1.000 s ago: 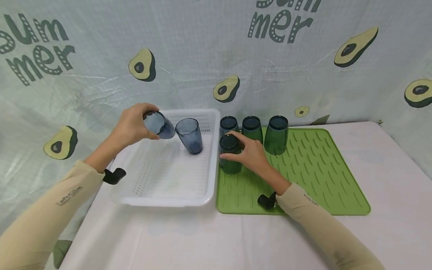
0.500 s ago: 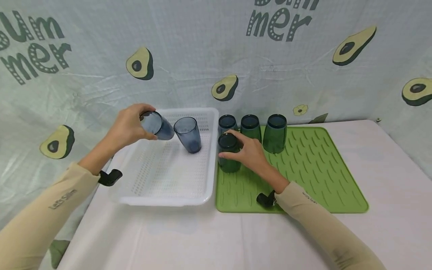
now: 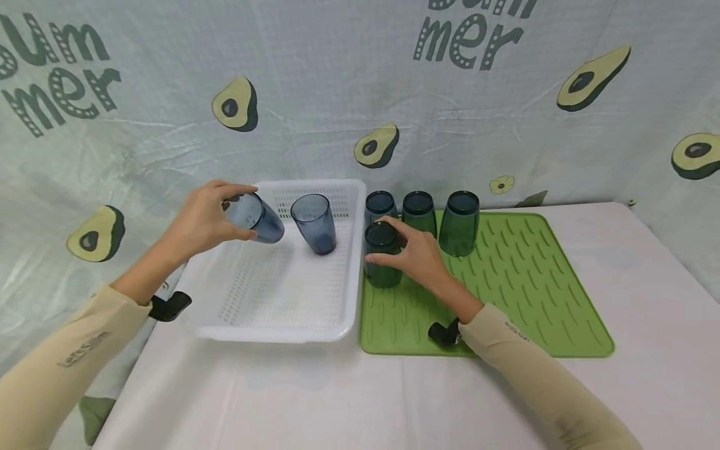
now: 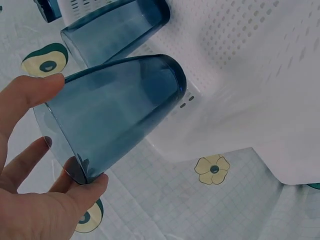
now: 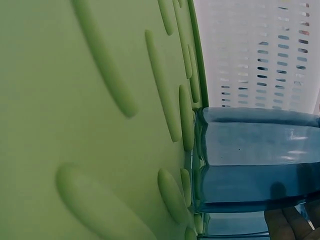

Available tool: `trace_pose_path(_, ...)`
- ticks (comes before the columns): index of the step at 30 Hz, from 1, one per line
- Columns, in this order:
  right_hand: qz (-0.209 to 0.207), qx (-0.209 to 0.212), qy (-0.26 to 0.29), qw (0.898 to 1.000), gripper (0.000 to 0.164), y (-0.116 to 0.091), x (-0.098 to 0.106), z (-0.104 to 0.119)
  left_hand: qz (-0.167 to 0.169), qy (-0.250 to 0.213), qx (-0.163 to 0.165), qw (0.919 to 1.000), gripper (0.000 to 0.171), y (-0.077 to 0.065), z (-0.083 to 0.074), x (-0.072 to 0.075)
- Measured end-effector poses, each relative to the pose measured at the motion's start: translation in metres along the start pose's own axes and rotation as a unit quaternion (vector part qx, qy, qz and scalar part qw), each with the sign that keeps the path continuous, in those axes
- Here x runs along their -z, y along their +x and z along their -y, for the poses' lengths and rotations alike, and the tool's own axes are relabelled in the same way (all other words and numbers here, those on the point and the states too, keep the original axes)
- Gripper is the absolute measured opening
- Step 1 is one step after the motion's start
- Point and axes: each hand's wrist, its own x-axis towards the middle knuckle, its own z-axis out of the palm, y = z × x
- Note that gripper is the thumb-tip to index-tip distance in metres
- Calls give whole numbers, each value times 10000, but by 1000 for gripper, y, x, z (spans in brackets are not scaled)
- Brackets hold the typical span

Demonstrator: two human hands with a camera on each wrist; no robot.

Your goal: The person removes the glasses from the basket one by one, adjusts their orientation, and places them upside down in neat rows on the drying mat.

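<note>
My left hand (image 3: 205, 219) grips a blue drinking glass (image 3: 255, 215) near its rim, tilted over the back left of the white basket (image 3: 281, 334); in the left wrist view the thumb and fingers pinch the mouth end of this glass (image 4: 120, 110). Beside it, a second blue glass (image 3: 315, 225) leans inside the basket. On the green drying mat (image 3: 517, 300), my right hand (image 3: 419, 253) holds an upside-down glass (image 3: 382, 265) between thumb and fingers. The right wrist view shows that glass (image 5: 255, 160) standing mouth down on the mat, fingertips on its side.
Three more upturned glasses stand along the mat's back edge, the rightmost glass (image 3: 461, 225) a little apart. The basket's right wall borders the mat. Behind the table hangs a sheet (image 3: 315, 75) printed with avocados. A white cloth (image 3: 349, 400) covers the table.
My left hand has moved slightly left with its glass, which now sits farther from the leaning glass and a little lower. My right hand and its glass have stayed in place.
</note>
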Motion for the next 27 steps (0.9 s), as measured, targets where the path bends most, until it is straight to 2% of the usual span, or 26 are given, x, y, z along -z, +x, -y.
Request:
trace_pose_path(9, -72, 30, -28, 10000, 75, 1, 0, 0, -119, -111, -114, 9998, 68, -14, -2, 3)
trace_pose_path(12, -51, 6, -26, 10000, 75, 1, -1, 1, -131, -155, -46, 9998, 65, -19, -4, 3)
trace_pose_path(17, -43, -21, -11, 10000, 74, 0, -1, 1, -63, -455, 164, 9988, 64, -26, -7, 4)
trace_pose_path(25, -47, -75, -29, 10000, 74, 0, -1, 1, 16, -963, 44, 9953, 63, -31, -15, 3)
trace_pose_path(27, -47, -79, -45, 9999, 74, 0, -1, 0, 55, -1089, 118, 9940, 64, -33, -17, 3)
